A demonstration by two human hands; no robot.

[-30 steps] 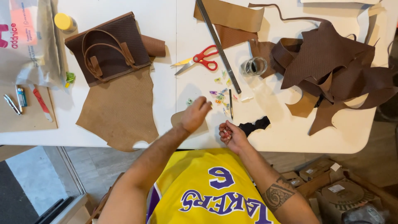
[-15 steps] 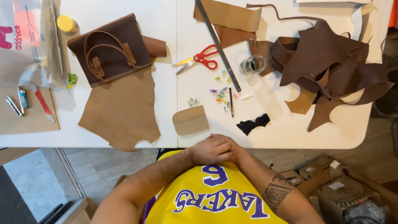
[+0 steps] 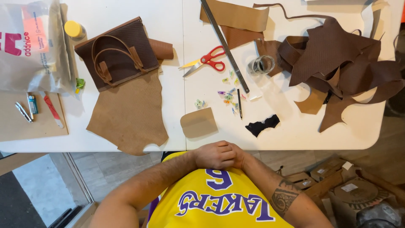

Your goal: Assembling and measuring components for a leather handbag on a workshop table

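Working from the biggest thing down, we see the white surface (image 3: 126, 12) crowded almost to its near edge, and our worry is that the large tan leather sheet (image 3: 126, 116) already hangs a little over that edge, so a brush from a forearm could drag it to the floor. The heap of dark brown leather offcuts (image 3: 337, 63) sits against the far right corner and could slide the same way. The red-handled scissors (image 3: 209, 59) lie with blades apart beside the long steel ruler (image 3: 223, 44), a hazard to any blind reach. The small rounded tan leather piece (image 3: 198, 122), nearest our hands, lies flat just past the edge, with tiny coloured clips (image 3: 228, 95) scattered beyond it, easy to sweep off. Our left hand (image 3: 213, 155) lies over the right hand (image 3: 239, 155) at the chest, just off the surface, both arms bent inward; the fingers are folded together and hold nothing.
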